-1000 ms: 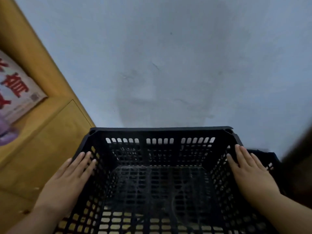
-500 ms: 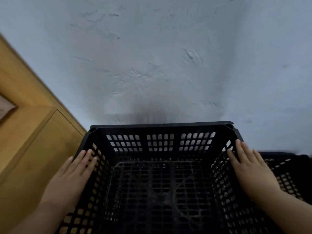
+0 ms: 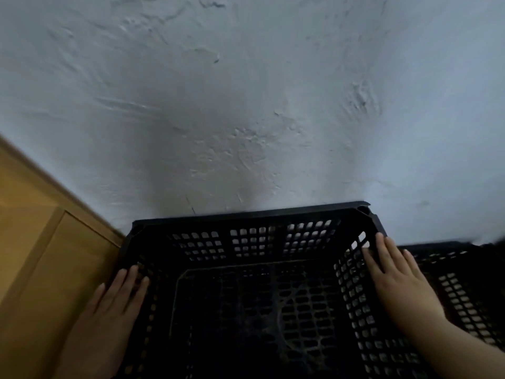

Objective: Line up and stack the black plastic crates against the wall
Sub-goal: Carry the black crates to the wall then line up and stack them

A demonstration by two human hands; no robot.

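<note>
Indoor storage corner, in a home or a small back room; the view does not settle which. A rough plastered wall [image 3: 246, 105], painted pale and marked with trowel ridges and scuffs, fills the upper field. At left, a light wooden cabinet [image 3: 49, 255] with a framed panel front is set against that wall. Two black plastic containers with perforated sides, the near crate [image 3: 246, 233] and the second crate [image 3: 459, 269] just beside it at right, stand along the wall. The lighting is dim, as of an interior.
</note>
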